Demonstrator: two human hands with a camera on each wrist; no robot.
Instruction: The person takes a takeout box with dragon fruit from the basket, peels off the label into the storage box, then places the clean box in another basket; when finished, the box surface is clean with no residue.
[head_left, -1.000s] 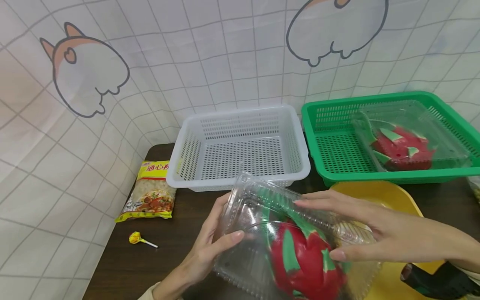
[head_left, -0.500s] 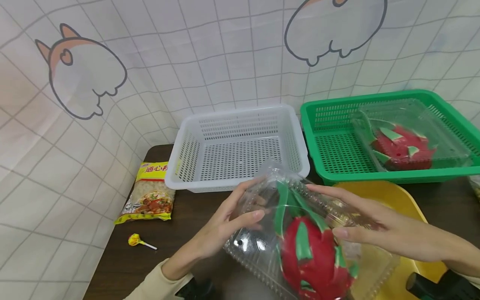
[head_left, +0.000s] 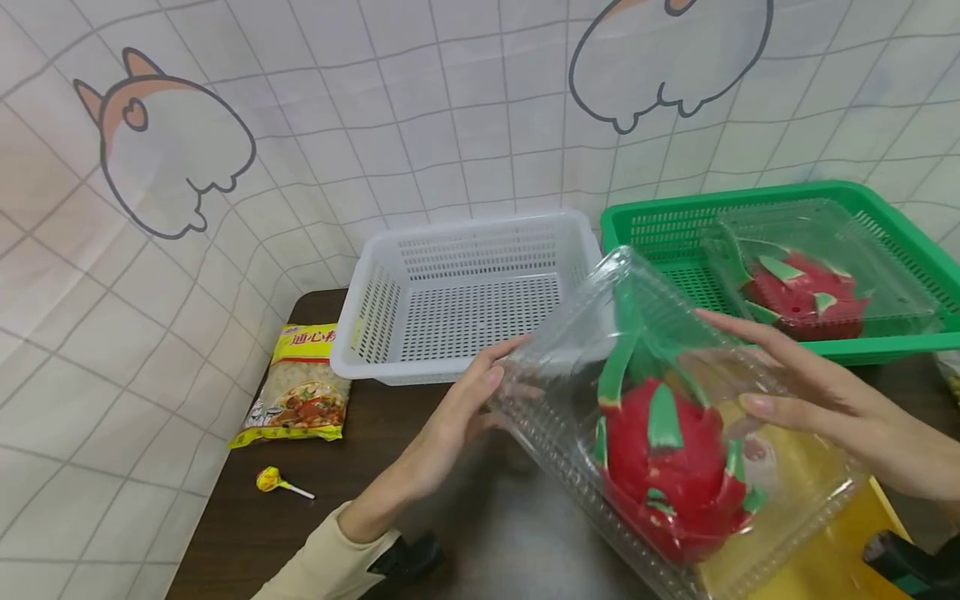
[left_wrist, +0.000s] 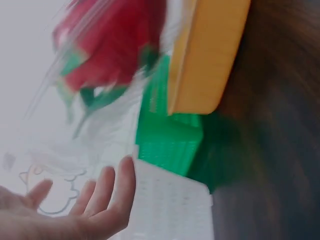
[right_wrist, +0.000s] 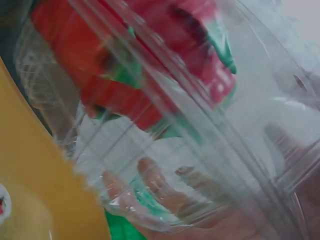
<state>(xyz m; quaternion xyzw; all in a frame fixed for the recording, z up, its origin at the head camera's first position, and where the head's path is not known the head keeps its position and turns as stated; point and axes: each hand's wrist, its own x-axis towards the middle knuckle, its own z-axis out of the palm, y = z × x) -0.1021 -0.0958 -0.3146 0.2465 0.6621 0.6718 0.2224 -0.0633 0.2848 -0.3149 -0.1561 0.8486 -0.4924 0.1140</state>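
A clear plastic clamshell box (head_left: 555,367) is held tilted above the table, with a red and green dragon fruit (head_left: 667,450) inside it. My right hand (head_left: 847,400) grips the box's right side, thumb in front and fingers behind, seen through the plastic in the right wrist view. Beside the box's left corner is my left hand (head_left: 442,433). In the left wrist view the left hand (left_wrist: 100,215) has its fingers spread and loosely bent, with the blurred dragon fruit (left_wrist: 115,45) beyond them.
A white basket (head_left: 420,371) stands at the back middle. To its right, a green basket (head_left: 885,343) holds another boxed dragon fruit (head_left: 810,304). A yellow container (head_left: 847,550) lies partly behind the held box. A pasta bag (head_left: 307,392) and a lollipop (head_left: 270,478) lie at left.
The box has been raised and shifted right, its top corner now overlapping the baskets. The right hand moved up and right with it. The left hand has slid to the box's left corner.
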